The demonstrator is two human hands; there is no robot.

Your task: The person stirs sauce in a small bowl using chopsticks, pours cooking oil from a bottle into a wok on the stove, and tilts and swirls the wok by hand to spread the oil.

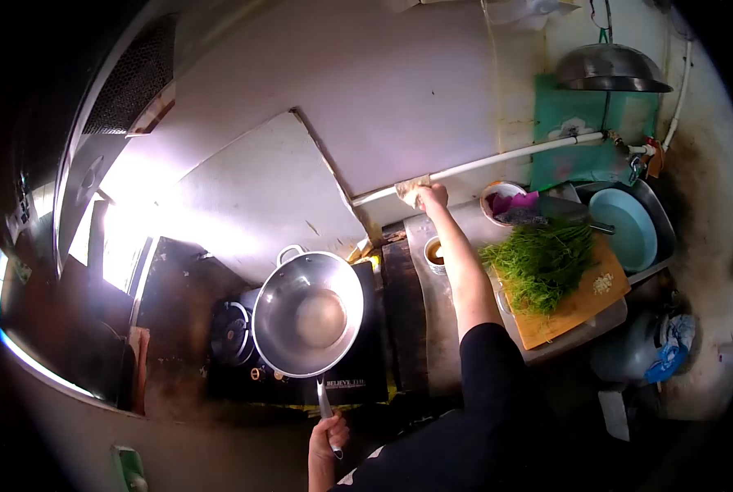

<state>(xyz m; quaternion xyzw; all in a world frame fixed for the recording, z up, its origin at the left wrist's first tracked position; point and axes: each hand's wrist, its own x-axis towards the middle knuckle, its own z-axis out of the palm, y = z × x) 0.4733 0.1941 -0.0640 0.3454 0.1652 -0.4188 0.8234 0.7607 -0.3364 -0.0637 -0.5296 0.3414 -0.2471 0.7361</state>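
At the bottom, my left hand point(329, 433) is wrapped round the long handle of a wide steel wok point(309, 316). The wok sits on the black gas stove point(365, 336), with only a pale sheen at its bottom. My right hand point(433, 197) is stretched far forward to the wall, its fingers closed on a beige rag point(410, 189) at the white pipe point(514, 161). Below the right hand, partly behind my forearm, stands a small cup point(434, 252) with something brown in it.
On the right, a pile of green herbs point(542, 262) and some chopped bits point(602, 284) lie on a wooden cutting board point(538, 326). Beyond are a bowl with purple leaves point(506, 201) and a sink with a pale blue basin point(624, 225). A metal pan point(614, 70) hangs above.
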